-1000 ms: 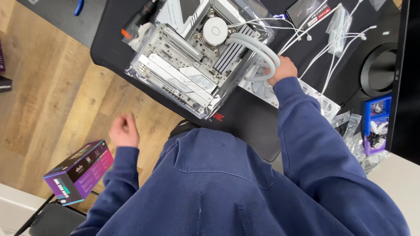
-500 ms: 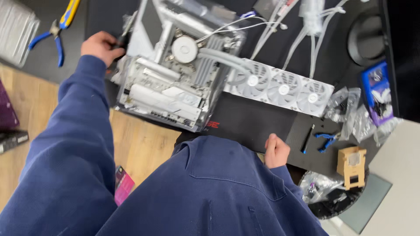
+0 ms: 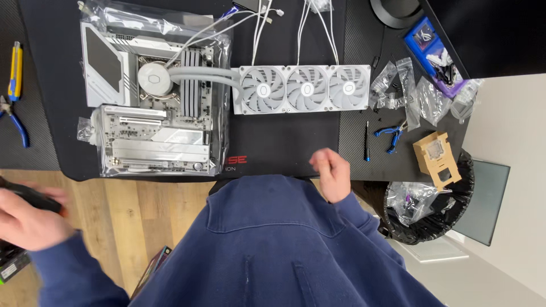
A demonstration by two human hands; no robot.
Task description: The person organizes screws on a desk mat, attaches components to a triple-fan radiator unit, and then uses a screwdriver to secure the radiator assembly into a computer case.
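Left hand (image 3: 25,219) is wrapped around a dark, blurred tool (image 3: 31,196), well below and left of the white motherboard (image 3: 153,99). Right hand (image 3: 331,175) hangs empty, fingers loosely curled, just below the triple-fan radiator (image 3: 304,89), near the small blue pliers (image 3: 389,135).

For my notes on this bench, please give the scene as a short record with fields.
Surface: black mat on a desk
Left hand: grips a dark object, blurred, off the mat
Right hand: empty, loosely curled, above the mat edge
Main part: white motherboard on clear plastic
Attached: round pump, tubes to a three-fan radiator
Nearby: blue pliers
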